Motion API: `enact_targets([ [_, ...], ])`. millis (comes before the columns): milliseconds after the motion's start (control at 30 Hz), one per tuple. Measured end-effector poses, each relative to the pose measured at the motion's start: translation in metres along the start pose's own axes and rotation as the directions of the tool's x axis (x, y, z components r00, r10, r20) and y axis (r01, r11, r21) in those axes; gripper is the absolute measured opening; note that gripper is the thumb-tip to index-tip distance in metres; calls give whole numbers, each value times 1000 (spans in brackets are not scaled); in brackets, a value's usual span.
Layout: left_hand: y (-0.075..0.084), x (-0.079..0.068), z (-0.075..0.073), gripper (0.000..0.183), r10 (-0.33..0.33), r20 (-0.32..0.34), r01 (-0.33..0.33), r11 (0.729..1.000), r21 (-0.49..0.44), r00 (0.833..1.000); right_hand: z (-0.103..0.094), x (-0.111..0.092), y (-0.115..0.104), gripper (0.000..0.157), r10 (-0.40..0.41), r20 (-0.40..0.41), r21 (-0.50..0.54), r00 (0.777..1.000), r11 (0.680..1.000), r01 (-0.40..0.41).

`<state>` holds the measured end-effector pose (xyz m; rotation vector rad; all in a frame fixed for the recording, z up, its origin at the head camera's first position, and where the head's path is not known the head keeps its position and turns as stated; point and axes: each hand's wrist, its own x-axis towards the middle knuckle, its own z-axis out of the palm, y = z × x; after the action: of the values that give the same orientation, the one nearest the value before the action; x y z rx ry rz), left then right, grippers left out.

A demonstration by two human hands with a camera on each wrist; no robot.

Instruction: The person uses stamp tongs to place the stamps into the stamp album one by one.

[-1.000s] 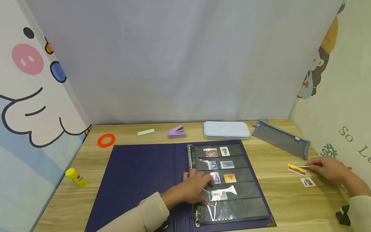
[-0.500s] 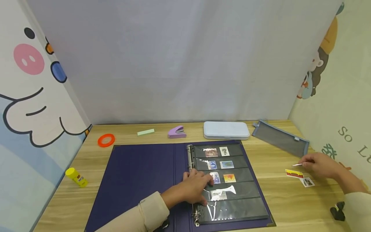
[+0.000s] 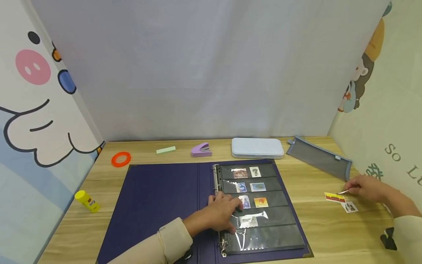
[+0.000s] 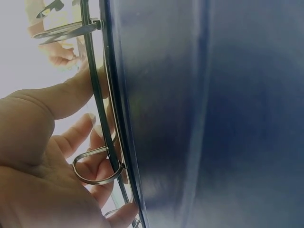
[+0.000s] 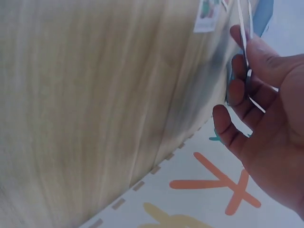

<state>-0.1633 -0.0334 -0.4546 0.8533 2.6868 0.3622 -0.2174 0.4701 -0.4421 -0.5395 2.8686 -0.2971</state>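
My right hand [image 3: 369,189] pinches a pair of metal tweezers [image 5: 244,42] between thumb and fingers. Their tips are right at the edge of a yellow and red stamp [image 3: 334,197] on the table. That stamp overlaps a white-bordered stamp with a dark picture [image 3: 350,208]. My left hand [image 3: 219,214] rests on the black pocket page [image 3: 270,238] of an open navy ring binder [image 3: 158,201], fingers spread by the metal rings [image 4: 97,166]. Several stamps, among them an orange one [image 3: 261,202], sit in the page's strips; the hand covers part of the page.
Along the back lie an orange tape ring [image 3: 121,159], a pale green strip [image 3: 166,150], a purple stapler [image 3: 201,150], a white case [image 3: 257,148] and a grey mesh pouch [image 3: 319,159]. A yellow glue stick [image 3: 87,201] lies left of the binder.
The yellow and red stamp has shifted slightly left and down, now overlapping the other stamp. The tweezers moved off it, then back to its edge. My left hand has stayed put.
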Motion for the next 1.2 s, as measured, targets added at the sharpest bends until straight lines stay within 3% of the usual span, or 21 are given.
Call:
enact_targets([
  [167,0,0,0,59,2,2,-2,1000,0,1000,4,3,-3,14,-15,22,6,1000,1000,15],
  [333,-1,-1,0,59,-8,12,8,1000,-6,1000,4,11,-17,13,-15,-38,67,999,998,18],
  [433,-1,-2,1,58,-3,10,3,1000,-7,1000,7,18,-31,14,-94,-92,108,991,989,104],
  [533,-1,-1,1,58,8,-2,-8,1000,1,1000,11,24,-51,16,-197,-158,110,968,970,215],
  [700,0,-1,0,59,1,0,-1,1000,10,1000,11,41,-91,20,-287,-221,67,932,949,308],
  [933,1,0,-1,60,-8,10,7,1000,9,1000,17,63,-137,20,-359,-193,102,913,918,382],
  [1100,1,0,-1,60,-7,10,7,1000,12,1000,27,73,-161,18,-378,-141,137,915,908,396],
  [1200,1,0,-1,60,-8,9,8,1000,14,1000,34,78,-172,17,-404,-138,118,904,900,420],
])
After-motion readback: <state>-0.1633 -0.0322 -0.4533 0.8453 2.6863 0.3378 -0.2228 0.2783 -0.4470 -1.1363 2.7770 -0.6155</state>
